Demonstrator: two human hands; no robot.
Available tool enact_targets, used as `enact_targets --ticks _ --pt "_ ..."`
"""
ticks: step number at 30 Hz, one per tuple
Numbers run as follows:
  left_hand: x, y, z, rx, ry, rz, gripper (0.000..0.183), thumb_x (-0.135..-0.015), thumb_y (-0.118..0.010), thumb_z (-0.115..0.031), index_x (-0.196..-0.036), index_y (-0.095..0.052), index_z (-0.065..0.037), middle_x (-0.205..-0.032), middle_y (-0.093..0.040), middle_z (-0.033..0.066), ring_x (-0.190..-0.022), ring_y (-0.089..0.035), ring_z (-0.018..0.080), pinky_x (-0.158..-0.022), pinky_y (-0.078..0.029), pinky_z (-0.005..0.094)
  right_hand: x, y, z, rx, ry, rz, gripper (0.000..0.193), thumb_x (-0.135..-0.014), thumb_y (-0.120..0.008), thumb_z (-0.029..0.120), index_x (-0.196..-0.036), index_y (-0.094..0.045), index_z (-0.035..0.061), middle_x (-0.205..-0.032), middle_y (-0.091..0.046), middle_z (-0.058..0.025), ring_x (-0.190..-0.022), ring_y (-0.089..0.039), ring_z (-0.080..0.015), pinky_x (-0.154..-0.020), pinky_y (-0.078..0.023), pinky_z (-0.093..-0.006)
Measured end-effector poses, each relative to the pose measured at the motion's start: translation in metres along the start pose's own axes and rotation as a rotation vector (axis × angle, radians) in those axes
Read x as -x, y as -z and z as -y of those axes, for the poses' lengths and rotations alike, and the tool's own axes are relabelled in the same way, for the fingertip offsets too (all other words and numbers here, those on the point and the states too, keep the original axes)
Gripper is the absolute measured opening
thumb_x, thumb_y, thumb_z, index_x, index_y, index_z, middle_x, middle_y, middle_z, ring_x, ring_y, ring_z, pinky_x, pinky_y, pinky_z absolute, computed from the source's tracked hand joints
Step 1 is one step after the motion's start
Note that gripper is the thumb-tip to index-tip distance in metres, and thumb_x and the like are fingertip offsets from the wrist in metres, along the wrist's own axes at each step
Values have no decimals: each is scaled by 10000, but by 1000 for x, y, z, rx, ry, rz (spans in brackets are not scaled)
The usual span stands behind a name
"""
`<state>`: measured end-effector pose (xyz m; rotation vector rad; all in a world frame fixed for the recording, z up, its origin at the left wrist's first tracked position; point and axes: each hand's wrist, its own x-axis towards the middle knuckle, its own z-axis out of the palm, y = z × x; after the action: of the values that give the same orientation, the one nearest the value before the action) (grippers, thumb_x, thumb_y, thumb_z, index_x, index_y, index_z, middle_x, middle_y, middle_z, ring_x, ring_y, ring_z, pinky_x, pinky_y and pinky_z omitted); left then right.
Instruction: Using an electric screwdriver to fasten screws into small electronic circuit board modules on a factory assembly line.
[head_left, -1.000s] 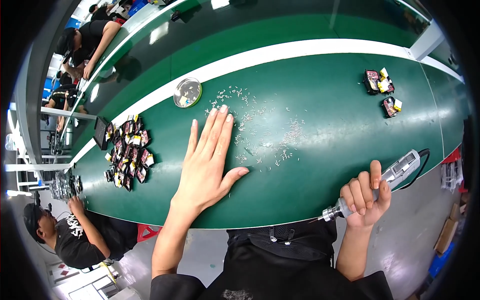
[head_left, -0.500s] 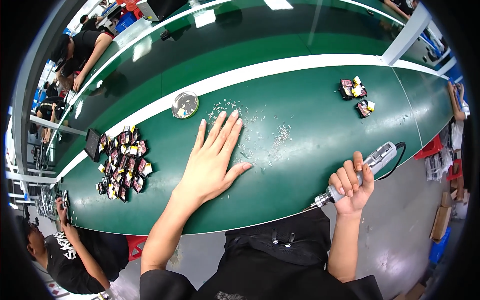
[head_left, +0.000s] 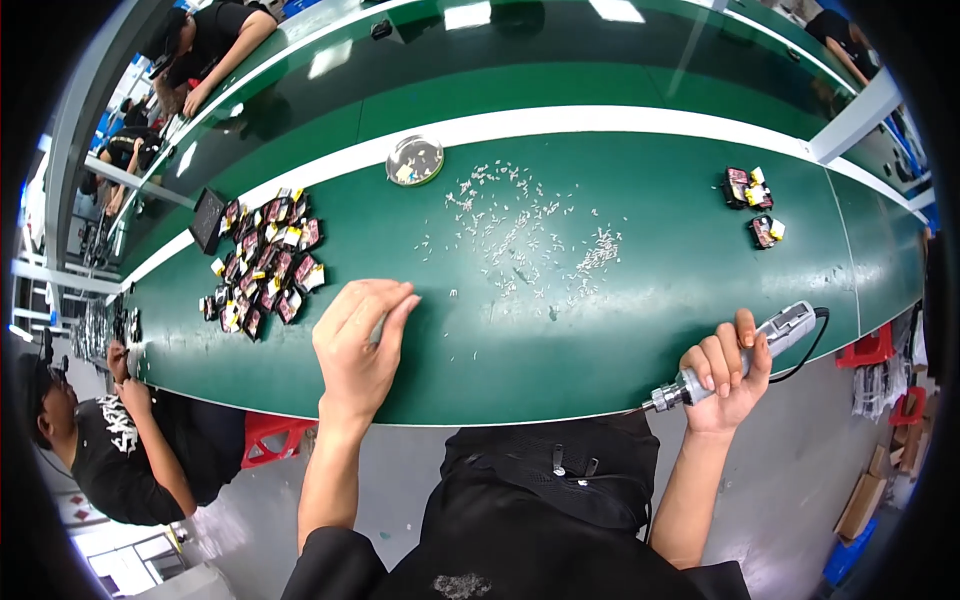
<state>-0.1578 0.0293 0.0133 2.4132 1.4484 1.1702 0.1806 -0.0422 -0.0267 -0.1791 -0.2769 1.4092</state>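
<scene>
My right hand (head_left: 722,372) grips a grey electric screwdriver (head_left: 770,342) at the near edge of the green table (head_left: 640,320), its tip pointing left and its cable trailing right. My left hand (head_left: 358,345) hovers over the table's near left part, fingers curled together, nothing visibly held. It lies just right of a pile of several small red, black and yellow parts (head_left: 262,268). Scattered small white screws (head_left: 520,228) lie beyond both hands.
A round metal dish (head_left: 414,159) stands at the far side by the white stripe. Two small groups of parts (head_left: 752,200) lie far right. A black tray (head_left: 207,220) sits behind the pile. Another person (head_left: 110,440) sits at my left; others work across the line.
My left hand has left the screw patch, where it lay flat, and pulled back left toward me with fingers curled. The right hand keeps its hold on the screwdriver.
</scene>
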Motion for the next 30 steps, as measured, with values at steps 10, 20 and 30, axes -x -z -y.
enact_targets --ticks 10,20,30 --pt "40 -2 -37 -86 -28 218 288 -698 -686 115 -968 -654 19 -848 -614 94 -707 -575 225 -584 -471 327 -3 1 0 -33 -6 15 165 -971 -512 196 -880 -443 77 -546 -399 -1 -420 -395 -100 -483 -370 -272" --pt "31 1 -36 -290 -303 434 313 -677 -692 44 -981 -623 59 -896 -583 108 -711 -571 226 -582 -483 331 -1 2 2 -32 -11 42 166 -975 -511 204 -890 -447 76 -548 -404 3 -432 -406 -99 -493 -374 -271" --pt "32 -15 -25 -89 -57 337 266 -712 -622 103 -895 -456 5 -828 -518 132 -711 -533 302 -603 -445 394 0 3 3 3 -17 35 155 -968 -506 208 -897 -451 82 -556 -408 8 -437 -417 -98 -497 -389 -276"
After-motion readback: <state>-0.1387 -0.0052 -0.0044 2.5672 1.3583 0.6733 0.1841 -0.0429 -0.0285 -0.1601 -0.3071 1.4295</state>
